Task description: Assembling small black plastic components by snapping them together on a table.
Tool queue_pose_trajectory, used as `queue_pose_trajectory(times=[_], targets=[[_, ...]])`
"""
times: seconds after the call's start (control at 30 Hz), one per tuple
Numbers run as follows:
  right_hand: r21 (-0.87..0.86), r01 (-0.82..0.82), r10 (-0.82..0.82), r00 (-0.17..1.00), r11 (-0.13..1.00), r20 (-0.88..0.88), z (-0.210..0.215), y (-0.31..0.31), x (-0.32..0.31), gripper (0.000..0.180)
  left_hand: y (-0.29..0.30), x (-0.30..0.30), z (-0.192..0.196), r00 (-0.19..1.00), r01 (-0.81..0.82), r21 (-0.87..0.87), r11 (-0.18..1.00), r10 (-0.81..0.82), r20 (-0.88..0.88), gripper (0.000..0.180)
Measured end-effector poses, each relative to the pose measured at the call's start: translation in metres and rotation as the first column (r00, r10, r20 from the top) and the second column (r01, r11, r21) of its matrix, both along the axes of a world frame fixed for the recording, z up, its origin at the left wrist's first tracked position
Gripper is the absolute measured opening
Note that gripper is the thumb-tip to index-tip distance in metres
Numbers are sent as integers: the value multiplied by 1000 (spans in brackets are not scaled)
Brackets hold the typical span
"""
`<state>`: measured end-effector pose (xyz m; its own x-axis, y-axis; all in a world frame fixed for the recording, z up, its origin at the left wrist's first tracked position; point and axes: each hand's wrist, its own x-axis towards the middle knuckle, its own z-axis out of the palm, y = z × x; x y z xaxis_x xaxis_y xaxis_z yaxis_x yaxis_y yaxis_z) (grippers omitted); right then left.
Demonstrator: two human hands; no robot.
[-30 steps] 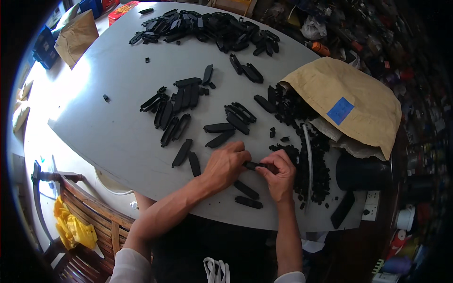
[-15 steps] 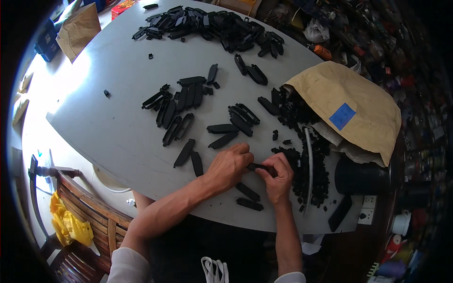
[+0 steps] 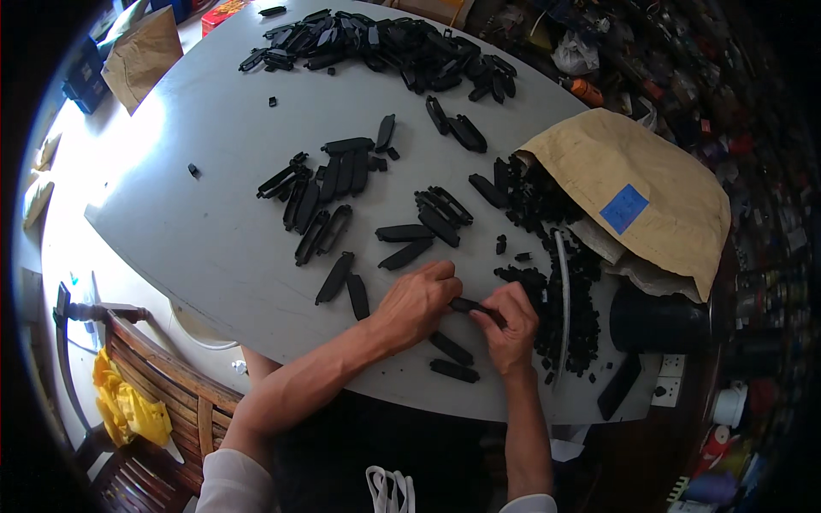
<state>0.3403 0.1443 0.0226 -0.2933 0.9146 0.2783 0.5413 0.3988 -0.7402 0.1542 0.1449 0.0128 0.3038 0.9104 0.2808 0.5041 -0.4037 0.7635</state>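
Observation:
Between my two hands, over the near part of the grey table, is a slim black plastic piece (image 3: 468, 305). My left hand (image 3: 417, 299) pinches its left end, the fingers curled and closed. At the other end, my right hand (image 3: 513, 327) grips it between thumb and fingers. Its details are partly covered by my fingertips. Just below my hands lie two long black pieces (image 3: 453, 370) of similar shape. Several more long black pieces (image 3: 405, 253) lie beyond my left hand. To the right of my right hand spreads a heap of tiny black parts (image 3: 581, 321).
A brown paper bag (image 3: 650, 179) with a blue patch lies open toward the small parts. A pale curved strip (image 3: 564, 299) crosses that heap. A large pile of black pieces (image 3: 385, 47) covers the far end of the table (image 3: 214, 248). A wooden chair (image 3: 171, 376) stands at left.
My right hand has shifted slightly right and down, and a little more of the black piece shows between my hands. My left hand has hardly moved.

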Motion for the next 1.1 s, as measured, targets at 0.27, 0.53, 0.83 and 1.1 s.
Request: queue_pose_trajectory(times=[0.27,0.53,0.83,1.1], targets=[[161,-87,76,994,983,77,0,3,-4,23,0,1,3,1000,20,-7,1000,-20,-3,16],[0,-84,84,996,996,36,6,3,6,20,-1,1,1,1000,27,-5,1000,-27,-11,16],[144,-206,177,965,968,192,18,4,4,20,-2,2,1,999,42,-6,999,-42,4,14],[166,-116,103,991,979,88,15,0,-1,19,-1,2,0,999,42,8,999,-41,-25,18]])
